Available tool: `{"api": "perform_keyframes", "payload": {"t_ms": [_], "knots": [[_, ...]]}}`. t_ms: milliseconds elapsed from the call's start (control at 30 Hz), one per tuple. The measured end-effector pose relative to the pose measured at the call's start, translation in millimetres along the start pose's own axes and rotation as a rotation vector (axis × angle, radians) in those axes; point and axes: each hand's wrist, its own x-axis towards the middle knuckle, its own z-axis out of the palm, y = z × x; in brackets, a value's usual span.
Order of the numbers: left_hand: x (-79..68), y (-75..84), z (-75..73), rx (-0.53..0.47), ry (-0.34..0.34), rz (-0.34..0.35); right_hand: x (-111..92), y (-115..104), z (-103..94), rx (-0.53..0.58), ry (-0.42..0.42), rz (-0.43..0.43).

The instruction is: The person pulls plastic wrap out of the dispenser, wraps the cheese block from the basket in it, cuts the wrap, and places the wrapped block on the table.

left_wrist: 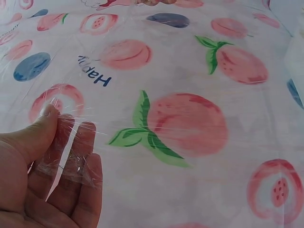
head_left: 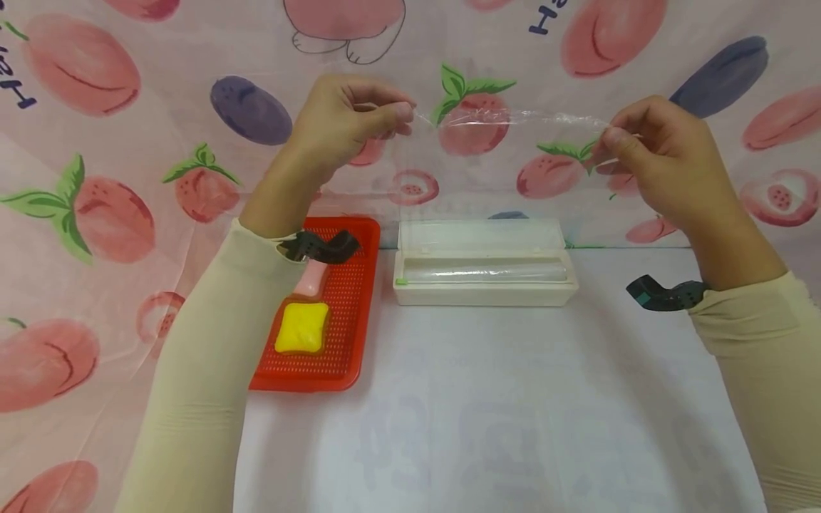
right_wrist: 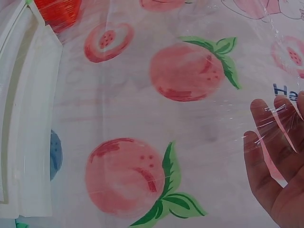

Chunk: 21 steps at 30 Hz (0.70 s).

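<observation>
Holds clear, thin plastic film (head_left: 541,117) up above the open, white rectangular box (head_left: 487,294), pinched at opposite ends in left grip (head_left: 336,117) and right grip (head_left: 670,153), presumably to keep it taut and stop it clinging to itself.

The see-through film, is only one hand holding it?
No, the left hand pinches one side of the film and the right hand pinches the other.
</observation>
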Motion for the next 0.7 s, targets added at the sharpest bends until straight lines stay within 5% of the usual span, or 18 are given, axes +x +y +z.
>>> {"api": "perform_keyframes", "payload": {"t_ms": [367, 700], "knots": [[-11.6, 6.6, 3.1, 0.010, -0.022, -0.019, -6, 0, -2.6, 0.033, -0.034, 0.049], [-42.7, -5.7, 9.2, 0.071, -0.116, 0.034, -28, 13, -0.9, 0.118, -0.124, -0.075]]}}
